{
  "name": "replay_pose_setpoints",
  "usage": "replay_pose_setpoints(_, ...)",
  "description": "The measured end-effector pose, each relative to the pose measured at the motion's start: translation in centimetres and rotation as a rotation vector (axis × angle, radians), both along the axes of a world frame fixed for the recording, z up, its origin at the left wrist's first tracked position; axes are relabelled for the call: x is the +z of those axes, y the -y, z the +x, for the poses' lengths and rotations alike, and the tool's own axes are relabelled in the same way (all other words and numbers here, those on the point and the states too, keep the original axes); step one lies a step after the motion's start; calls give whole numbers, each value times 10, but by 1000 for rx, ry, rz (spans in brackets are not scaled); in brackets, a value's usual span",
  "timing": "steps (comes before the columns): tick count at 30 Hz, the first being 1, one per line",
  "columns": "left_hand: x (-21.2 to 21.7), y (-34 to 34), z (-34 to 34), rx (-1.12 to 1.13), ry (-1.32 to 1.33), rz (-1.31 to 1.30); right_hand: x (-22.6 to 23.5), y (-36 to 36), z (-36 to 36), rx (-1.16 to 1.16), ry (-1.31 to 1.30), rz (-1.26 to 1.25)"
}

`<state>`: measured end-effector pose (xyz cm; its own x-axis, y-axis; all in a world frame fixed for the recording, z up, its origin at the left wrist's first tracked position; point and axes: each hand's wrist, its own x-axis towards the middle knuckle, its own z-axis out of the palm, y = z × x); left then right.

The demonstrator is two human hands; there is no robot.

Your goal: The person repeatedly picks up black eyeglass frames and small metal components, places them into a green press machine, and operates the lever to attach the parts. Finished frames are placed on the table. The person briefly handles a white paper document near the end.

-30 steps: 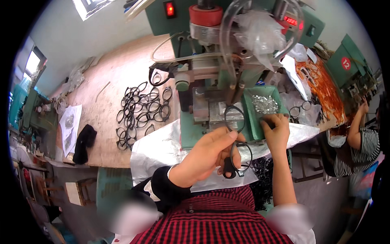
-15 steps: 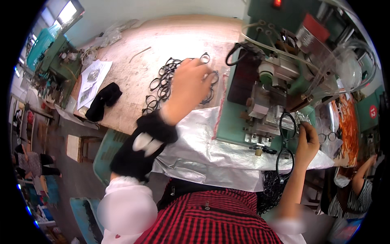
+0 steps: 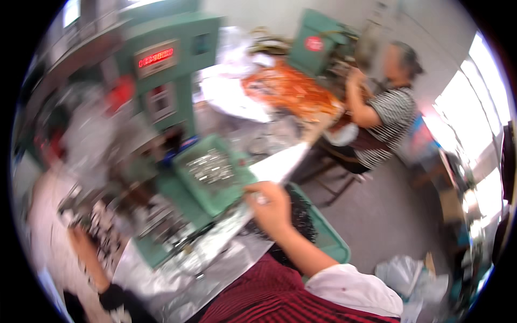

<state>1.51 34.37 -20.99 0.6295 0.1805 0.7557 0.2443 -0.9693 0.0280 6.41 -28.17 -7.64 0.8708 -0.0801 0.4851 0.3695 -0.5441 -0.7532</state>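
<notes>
The picture is smeared by motion. At the far left, my left hand [image 3: 83, 245] reaches over a pile of black eyeglass frames [image 3: 107, 237] on the wooden table; its fingers are too blurred to read. My right hand [image 3: 272, 210] hovers by the table's front edge with fingers curled together. A pale glint shows at its fingertips, but what they hold, if anything, I cannot make out. Just beyond it sits a green tray [image 3: 207, 199] of small shiny metal parts [image 3: 210, 167]. Left of the tray lie the blurred metal fixtures [image 3: 164, 220] of a green machine [image 3: 202, 56].
Silvery sheeting [image 3: 237, 258] covers the table's near edge. Below, right of my forearm, is a green crate [image 3: 336, 250] with black pieces in it. A person in a striped shirt [image 3: 396, 113] sits at another machine, near orange strips [image 3: 285, 89]. Plastic bags [image 3: 401, 272] lie on the floor.
The view has swung to the right. My right hand held a round black eyeglass frame beside the machine; that frame no longer shows in its fingers. My left hand remains at the pile.
</notes>
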Motion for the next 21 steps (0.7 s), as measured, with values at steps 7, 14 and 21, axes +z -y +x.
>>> replay_pose_setpoints(7, 138, 204, -4, -397, 126, -1413, 62, -91, 31, 525, 56, 254)
replay_pose_setpoints(14, 103, 213, -60, -384, 340, -1686, 56, -134, 27, 590, -212, 692)
replay_pose_setpoints(21, 240, 297, -34, -950, 525, -1094, 64, -138, 23, 620, -449, 917)
